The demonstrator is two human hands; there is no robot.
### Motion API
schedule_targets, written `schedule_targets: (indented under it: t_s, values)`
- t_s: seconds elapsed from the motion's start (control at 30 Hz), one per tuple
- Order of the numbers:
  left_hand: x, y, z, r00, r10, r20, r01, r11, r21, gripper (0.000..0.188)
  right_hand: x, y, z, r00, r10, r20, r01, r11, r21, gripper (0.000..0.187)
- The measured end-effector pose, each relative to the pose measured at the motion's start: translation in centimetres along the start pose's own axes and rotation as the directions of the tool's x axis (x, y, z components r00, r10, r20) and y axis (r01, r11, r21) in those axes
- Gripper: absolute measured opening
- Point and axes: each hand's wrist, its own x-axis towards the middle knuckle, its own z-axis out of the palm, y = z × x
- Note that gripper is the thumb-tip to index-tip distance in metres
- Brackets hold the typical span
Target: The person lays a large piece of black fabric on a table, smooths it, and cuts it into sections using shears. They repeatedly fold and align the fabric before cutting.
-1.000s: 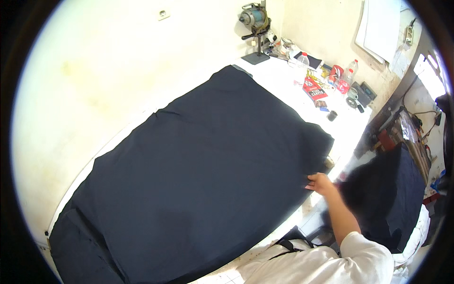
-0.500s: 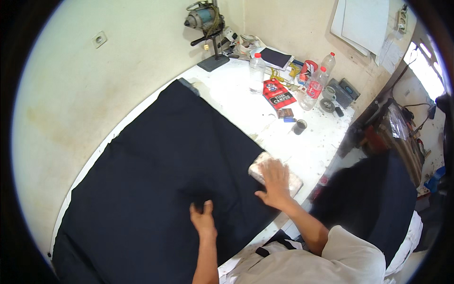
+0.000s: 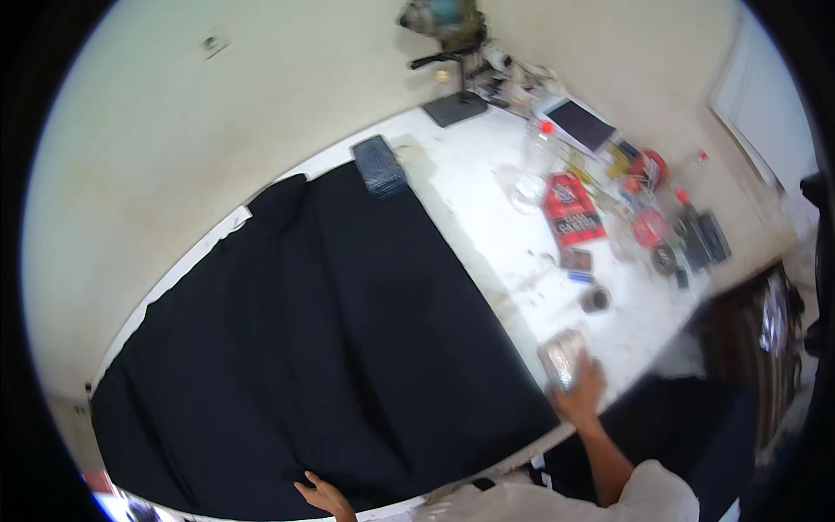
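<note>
A wide black cloth [image 3: 261,365] covers most of the white table, with soft folds running across it. My left hand [image 3: 323,496] is at the cloth's near edge, thumb and fingers apart, nothing in it. On the right, my right hand [image 3: 584,393] grips the near end of a pale, wrapped-looking block [image 3: 561,355]. The block is on the bare tabletop just past the cloth's right edge; motion blurs this hand. At the cloth's far corner rests a dark blue-grey patterned block [image 3: 379,165].
A cloth-cutting machine [image 3: 452,52] stands at the back wall. Bottles, a red packet [image 3: 572,210], a dark cup [image 3: 596,299], an ashtray [image 3: 664,258] and a grey box [image 3: 704,239] crowd the table's right part. More dark cloth [image 3: 687,435] hangs beside me at right.
My right hand has brought the pale block off the cloth onto the tabletop. My left hand has drawn back toward the near edge. The cloth has shifted, uncovering the dark block. The view has turned.
</note>
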Motion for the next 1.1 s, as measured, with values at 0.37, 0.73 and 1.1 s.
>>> schedule_targets:
  t_s: [0.37, 0.73, 1.1]
  values:
    - [-3.8, 6.1, 1.2, 0.999, -0.011, -0.046, 0.026, 0.942, 0.334, 0.074, 32.9, -44.3, 7.6, 0.782, -0.531, -0.327, 0.606, 0.77, 0.2, 0.094]
    - [-3.7, 6.6, 1.3, 0.99, -0.009, -0.142, 0.061, 0.928, 0.368, 0.071, 48.7, -48.9, 7.4, 0.976, -0.22, -0.001, 0.207, 0.92, 0.334, 0.102]
    - [-1.1, 12.5, -0.3, 0.927, -0.366, -0.084, 0.373, 0.924, 0.089, 0.067, 39.8, -34.2, 6.2, 0.82, -0.468, -0.331, 0.537, 0.829, 0.158, 0.053]
